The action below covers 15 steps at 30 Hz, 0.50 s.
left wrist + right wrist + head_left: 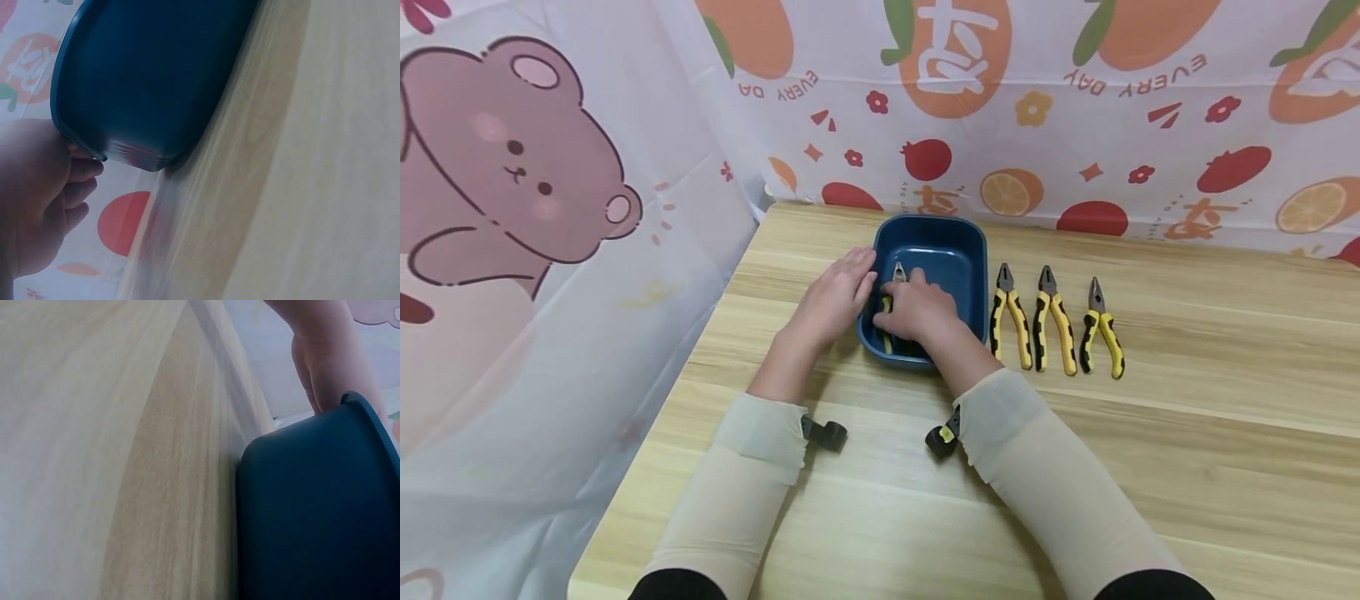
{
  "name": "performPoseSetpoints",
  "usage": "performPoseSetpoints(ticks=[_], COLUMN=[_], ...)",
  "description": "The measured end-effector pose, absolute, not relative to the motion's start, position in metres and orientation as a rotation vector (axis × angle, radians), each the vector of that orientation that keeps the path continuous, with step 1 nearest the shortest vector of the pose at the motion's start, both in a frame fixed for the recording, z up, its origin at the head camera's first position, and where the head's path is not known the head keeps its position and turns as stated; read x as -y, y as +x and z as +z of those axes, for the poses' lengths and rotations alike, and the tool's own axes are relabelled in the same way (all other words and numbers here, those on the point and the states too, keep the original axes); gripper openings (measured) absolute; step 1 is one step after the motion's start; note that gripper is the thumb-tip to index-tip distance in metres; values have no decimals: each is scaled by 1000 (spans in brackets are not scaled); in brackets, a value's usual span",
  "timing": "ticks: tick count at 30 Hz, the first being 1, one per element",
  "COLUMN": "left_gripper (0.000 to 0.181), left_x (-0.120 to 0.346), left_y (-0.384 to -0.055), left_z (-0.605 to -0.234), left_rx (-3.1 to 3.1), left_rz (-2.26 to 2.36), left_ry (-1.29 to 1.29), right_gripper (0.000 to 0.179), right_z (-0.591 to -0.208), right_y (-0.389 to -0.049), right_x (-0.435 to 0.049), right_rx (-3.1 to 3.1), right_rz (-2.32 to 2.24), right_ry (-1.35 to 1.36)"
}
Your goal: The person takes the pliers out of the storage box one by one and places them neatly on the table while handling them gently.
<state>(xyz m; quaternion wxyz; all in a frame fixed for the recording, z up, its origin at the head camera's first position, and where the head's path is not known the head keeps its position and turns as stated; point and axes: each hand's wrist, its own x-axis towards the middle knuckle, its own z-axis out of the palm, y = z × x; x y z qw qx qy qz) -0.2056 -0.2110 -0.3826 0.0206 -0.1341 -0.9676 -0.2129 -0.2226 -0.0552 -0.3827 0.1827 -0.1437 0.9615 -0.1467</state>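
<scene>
A dark blue plastic bin point(970, 267) stands on the wooden table. My left hand point(833, 296) holds its left rim; in the left wrist view the fingers point(78, 192) of this hand bend down outside the wall, the thumb hidden. My right hand point(917, 308) reaches inside the bin and grips a pair of pliers point(887, 304) with yellow and black handles, jaws toward the far end. The hand covers part of them. In the right wrist view only the bin's outer wall point(319, 506) and my left hand point(340, 365) show; the right hand is out of sight.
Right of the bin lie three pairs of pliers in a row: the left point(1011, 321), the middle point(1054, 325) and the needle-nosed right one point(1101, 333). Printed cloth point(1037, 150) hangs behind the table point(1210, 467) and along its left edge.
</scene>
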Motion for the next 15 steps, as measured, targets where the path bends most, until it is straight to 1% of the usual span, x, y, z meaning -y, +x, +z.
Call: performPoseSetpoints(ticks=[9,11,15], left_gripper=[50,50,50], left_x=[210,210,210], left_y=[-207,-207,-207], left_z=[-381,-381,-381], left_rx=[3002,3000,2993], left_rz=[-662,-662,-663], left_ry=[-416,-416,-417], right_gripper=[65,62,51], right_z=[-382,-382,-381], right_y=[-221,-221,-223], right_x=[54,53,51], right_rx=[-2749,-2749,-2705], right_rz=[-382,-388,-448], right_ry=[-413,-414,-398])
